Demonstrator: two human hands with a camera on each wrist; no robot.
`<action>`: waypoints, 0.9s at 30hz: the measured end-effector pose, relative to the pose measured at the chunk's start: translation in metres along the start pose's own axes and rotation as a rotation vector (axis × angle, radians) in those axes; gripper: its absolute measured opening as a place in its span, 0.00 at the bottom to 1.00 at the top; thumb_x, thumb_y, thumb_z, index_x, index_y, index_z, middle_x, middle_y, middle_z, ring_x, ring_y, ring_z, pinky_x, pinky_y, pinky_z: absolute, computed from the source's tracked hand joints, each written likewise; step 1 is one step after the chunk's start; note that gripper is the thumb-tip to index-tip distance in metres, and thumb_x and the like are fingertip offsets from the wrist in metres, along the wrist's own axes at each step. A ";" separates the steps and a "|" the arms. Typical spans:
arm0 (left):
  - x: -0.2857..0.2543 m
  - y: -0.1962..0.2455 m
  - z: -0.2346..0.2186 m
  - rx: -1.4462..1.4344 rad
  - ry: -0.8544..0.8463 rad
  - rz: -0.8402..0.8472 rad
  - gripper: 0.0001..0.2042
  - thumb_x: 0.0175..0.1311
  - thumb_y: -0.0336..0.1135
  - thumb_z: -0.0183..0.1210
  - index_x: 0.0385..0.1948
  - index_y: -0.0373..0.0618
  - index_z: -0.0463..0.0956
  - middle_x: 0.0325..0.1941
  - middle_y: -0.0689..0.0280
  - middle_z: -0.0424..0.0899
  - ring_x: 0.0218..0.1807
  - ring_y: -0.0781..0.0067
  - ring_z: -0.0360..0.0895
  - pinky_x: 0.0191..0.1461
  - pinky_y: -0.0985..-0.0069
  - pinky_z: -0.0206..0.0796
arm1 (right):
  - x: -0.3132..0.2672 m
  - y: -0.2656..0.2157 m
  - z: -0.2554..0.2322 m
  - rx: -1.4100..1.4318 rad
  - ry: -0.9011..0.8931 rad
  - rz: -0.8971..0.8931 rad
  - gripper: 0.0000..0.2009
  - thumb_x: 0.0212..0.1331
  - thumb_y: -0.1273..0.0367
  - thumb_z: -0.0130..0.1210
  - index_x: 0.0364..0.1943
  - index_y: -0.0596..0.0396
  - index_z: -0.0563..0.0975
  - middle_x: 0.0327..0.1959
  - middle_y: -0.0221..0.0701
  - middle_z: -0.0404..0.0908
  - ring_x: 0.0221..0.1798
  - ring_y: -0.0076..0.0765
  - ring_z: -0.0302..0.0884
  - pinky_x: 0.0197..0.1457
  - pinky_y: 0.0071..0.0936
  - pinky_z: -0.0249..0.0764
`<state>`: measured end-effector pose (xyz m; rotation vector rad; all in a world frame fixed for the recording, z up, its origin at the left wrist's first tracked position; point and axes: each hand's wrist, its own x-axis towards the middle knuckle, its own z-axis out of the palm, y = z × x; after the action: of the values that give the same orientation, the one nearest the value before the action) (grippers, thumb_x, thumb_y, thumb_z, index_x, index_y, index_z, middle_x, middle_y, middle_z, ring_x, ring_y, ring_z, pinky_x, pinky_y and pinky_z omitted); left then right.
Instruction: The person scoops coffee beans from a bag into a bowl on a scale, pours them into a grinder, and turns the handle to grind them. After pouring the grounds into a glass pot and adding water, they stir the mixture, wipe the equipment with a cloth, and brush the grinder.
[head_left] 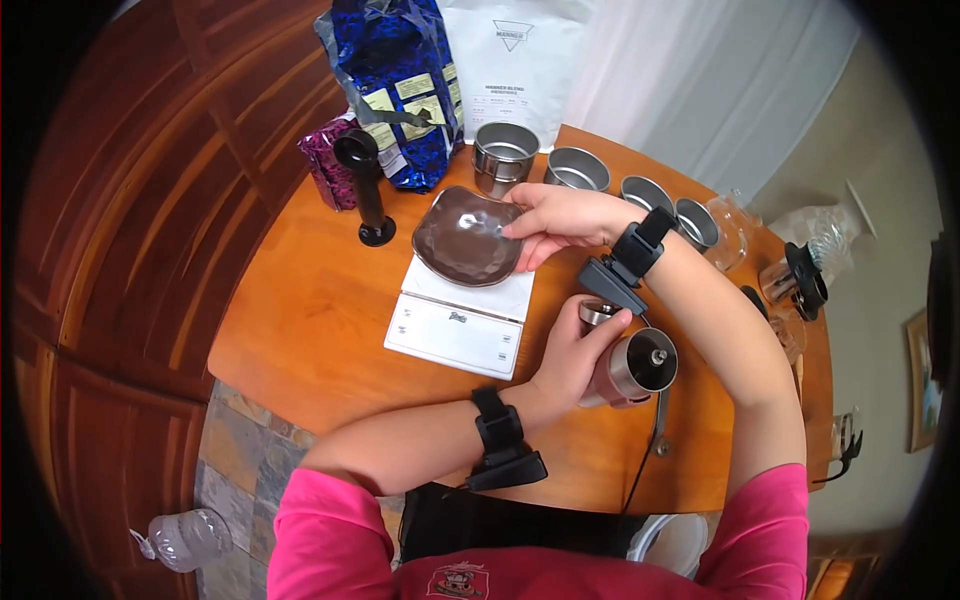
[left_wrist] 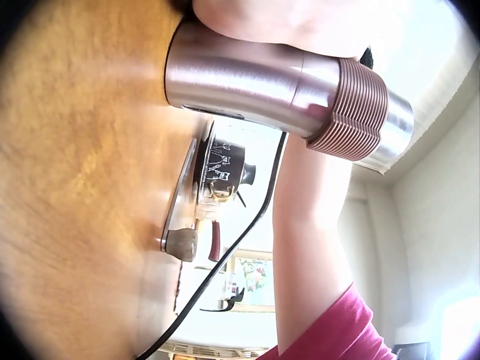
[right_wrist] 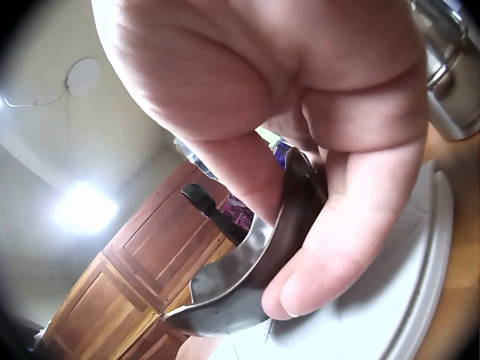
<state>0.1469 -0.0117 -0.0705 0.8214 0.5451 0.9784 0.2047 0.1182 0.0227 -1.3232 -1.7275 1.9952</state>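
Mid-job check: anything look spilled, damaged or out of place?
Only the clear plastic bottle stands out: it is on the floor, away from the things on the table. I see no spill, and the dish in the right hand shows no visible damage.

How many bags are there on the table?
3. The big blue bag is in the middle, the white bag is to its right, and the small pink bag is to its left. Another could be hidden behind them.
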 end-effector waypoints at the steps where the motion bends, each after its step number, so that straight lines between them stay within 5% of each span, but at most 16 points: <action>1: 0.001 -0.002 0.000 0.002 0.011 0.021 0.15 0.60 0.40 0.55 0.42 0.44 0.61 0.36 0.65 0.70 0.33 0.76 0.74 0.24 0.77 0.70 | -0.002 0.001 0.001 -0.042 0.064 -0.010 0.18 0.60 0.72 0.48 0.51 0.64 0.60 0.32 0.37 0.75 0.30 0.27 0.80 0.31 0.16 0.79; 4: -0.001 0.000 0.000 -0.043 0.021 -0.017 0.17 0.59 0.41 0.56 0.42 0.44 0.61 0.38 0.64 0.69 0.35 0.74 0.74 0.29 0.76 0.72 | -0.019 -0.006 -0.002 -0.206 0.136 -0.053 0.16 0.61 0.68 0.48 0.49 0.61 0.63 0.31 0.33 0.76 0.29 0.24 0.78 0.31 0.16 0.77; 6: -0.003 0.003 0.005 -0.064 0.068 0.023 0.17 0.57 0.40 0.59 0.38 0.40 0.64 0.34 0.68 0.68 0.35 0.82 0.66 0.40 0.82 0.63 | -0.037 -0.007 -0.006 -0.257 0.199 -0.142 0.13 0.61 0.65 0.48 0.45 0.57 0.68 0.30 0.29 0.75 0.29 0.20 0.76 0.31 0.14 0.74; 9: -0.002 0.003 0.003 0.004 0.081 0.005 0.17 0.58 0.40 0.57 0.43 0.44 0.63 0.39 0.65 0.70 0.39 0.76 0.72 0.38 0.78 0.70 | -0.063 -0.003 -0.014 -0.194 0.254 -0.200 0.12 0.60 0.64 0.48 0.43 0.56 0.69 0.30 0.28 0.75 0.30 0.19 0.76 0.33 0.13 0.72; 16: -0.003 0.006 0.007 -0.074 0.115 -0.029 0.17 0.58 0.40 0.58 0.40 0.40 0.64 0.36 0.66 0.69 0.36 0.80 0.68 0.40 0.81 0.64 | -0.100 0.034 -0.012 -0.278 0.275 -0.178 0.10 0.62 0.65 0.46 0.42 0.57 0.70 0.30 0.26 0.75 0.31 0.18 0.75 0.34 0.14 0.71; 20: -0.004 0.007 0.010 -0.065 0.160 -0.044 0.15 0.61 0.41 0.54 0.44 0.45 0.65 0.33 0.67 0.74 0.33 0.79 0.75 0.36 0.81 0.69 | -0.142 0.060 -0.002 -0.244 0.315 -0.234 0.10 0.61 0.68 0.48 0.42 0.58 0.71 0.30 0.25 0.75 0.32 0.17 0.73 0.35 0.15 0.70; 27: -0.007 0.008 0.013 -0.008 0.131 -0.081 0.16 0.61 0.42 0.54 0.45 0.45 0.64 0.31 0.67 0.74 0.32 0.80 0.74 0.35 0.83 0.68 | -0.215 0.100 0.019 -0.249 0.602 -0.114 0.06 0.56 0.71 0.53 0.34 0.56 0.71 0.26 0.21 0.72 0.28 0.14 0.70 0.29 0.12 0.66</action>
<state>0.1488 -0.0198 -0.0564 0.7261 0.6823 0.9633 0.3563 -0.0642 0.0400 -1.6382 -1.7210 1.1683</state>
